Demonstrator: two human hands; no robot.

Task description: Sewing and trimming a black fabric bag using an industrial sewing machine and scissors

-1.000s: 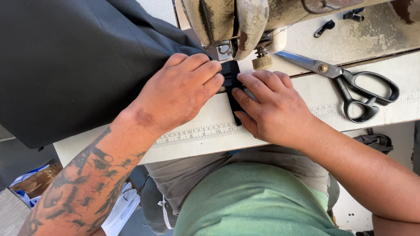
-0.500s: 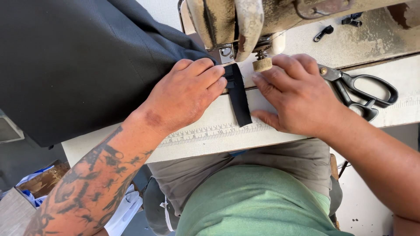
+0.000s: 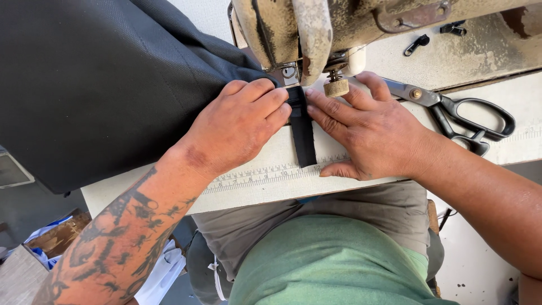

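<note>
A narrow black strap [image 3: 304, 133] lies on the pale table [image 3: 259, 186], running from the sewing machine's foot toward me. My left hand [image 3: 240, 124] lies flat with its fingertips pressing the strap's left edge and the dark grey fabric [image 3: 96, 79]. My right hand [image 3: 364, 127] rests flat on the table with its fingers against the strap's right edge, just below the needle area. The worn beige sewing machine head [image 3: 316, 28] hangs over both hands and hides the strap's far end.
Black-handled scissors [image 3: 457, 113] lie on the table right of my right hand. A ruler strip [image 3: 254, 175] runs along the table's front edge. Small black clips [image 3: 418, 42] sit on the machine bed. Boxes and cloth lie on the floor at lower left.
My right hand slid up and right off the strap, so the strap's length now shows. Both hands moved toward the machine foot. The view came closer.
</note>
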